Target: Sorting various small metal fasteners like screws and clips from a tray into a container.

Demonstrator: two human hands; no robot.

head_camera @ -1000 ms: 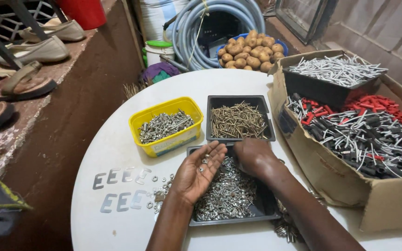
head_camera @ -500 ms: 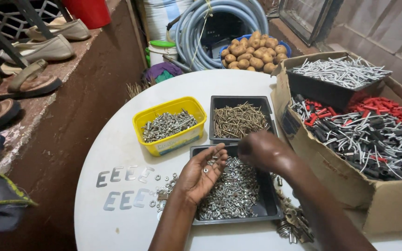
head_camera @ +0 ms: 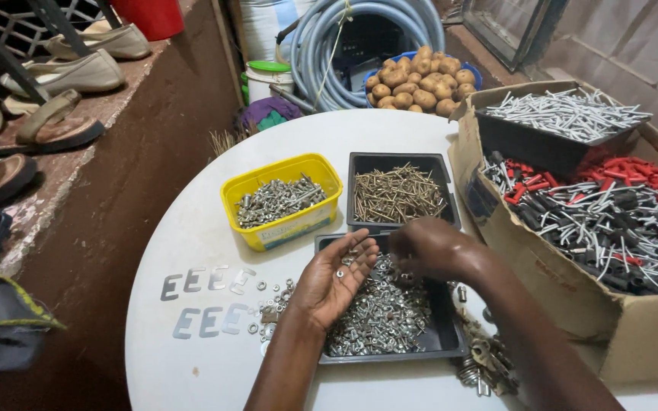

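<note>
Cupping a few small nuts, the open left hand lies just left of the right hand, whose fingers pinch into the dark tray of nuts

Soft, even daylight, faint shadows, sharp centre, wide-angle bending at edges.

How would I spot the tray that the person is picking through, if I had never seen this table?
Start at the round white table. Three small containers sit near its middle: a yellow tub, a dark tray of brownish screws, and nearer the person the dark tray under both hands. It alone holds shiny silver nuts.
</note>
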